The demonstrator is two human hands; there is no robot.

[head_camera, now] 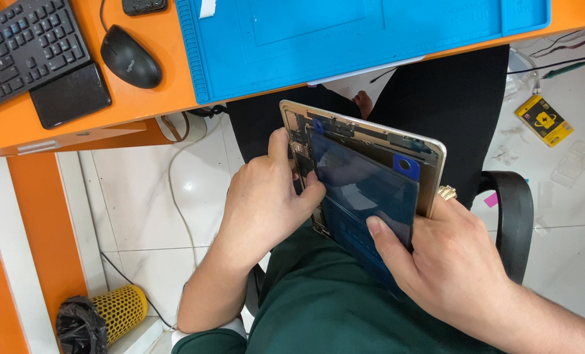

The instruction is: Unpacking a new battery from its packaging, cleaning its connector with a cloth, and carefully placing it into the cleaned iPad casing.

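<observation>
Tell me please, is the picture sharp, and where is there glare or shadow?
Head view: mostly sharp and evenly lit; both hands, left hand and right hand, show clear edges. Pale reflections lie on the dark panel of the opened tablet and a bright spot on the white floor tiles. Soft shadow falls under the orange desk. Straight edges bend slightly near the frame's borders.

A gold-rimmed tablet shell (430,154) with dark blue battery (364,190), blue mat (345,33), orange desk (141,98).
</observation>
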